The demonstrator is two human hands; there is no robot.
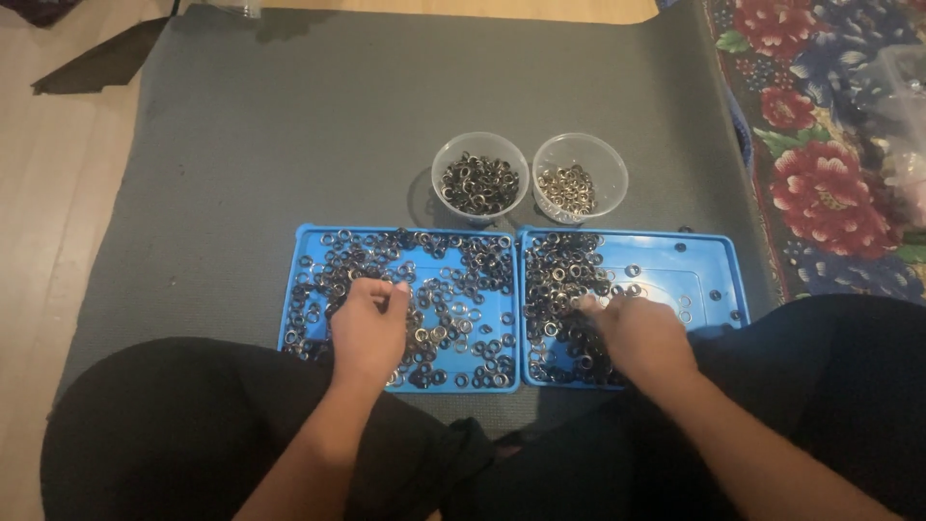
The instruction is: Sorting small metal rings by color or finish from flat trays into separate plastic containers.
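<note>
Head-camera view, looking down on a grey foam floor mat [289, 125] with pale wooden flooring [48, 193] along its left edge. Two flat blue plastic trays sit side by side on the mat, their inner edges touching.

On the left blue tray [307, 234], small dark and silvery metal rings [463, 260] lie scattered thickly across nearly the whole surface. The left hand [369, 328] rests over the lower middle of this tray, knuckles up, its fingers curled down among the rings; whether it pinches one cannot be told, because the fingertips are hidden beneath the hand.

Beyond the trays, just past their far edges, stand two clear round plastic cups close together: the left cup [479, 145] holds mostly dark rings, the right cup [580, 145] holds lighter, silvery ones.

On the right blue tray [714, 256], the rings are heaped on the left half, with only a few strays on the bare right half. The right hand [641, 333] lies at the edge of that heap, fingers bent and pointing left into the rings; whether it holds one cannot be made out.

Dark trouser legs [164, 425] frame the trays below. A floral rug [830, 145] in red and blue borders the mat on the right.
</note>
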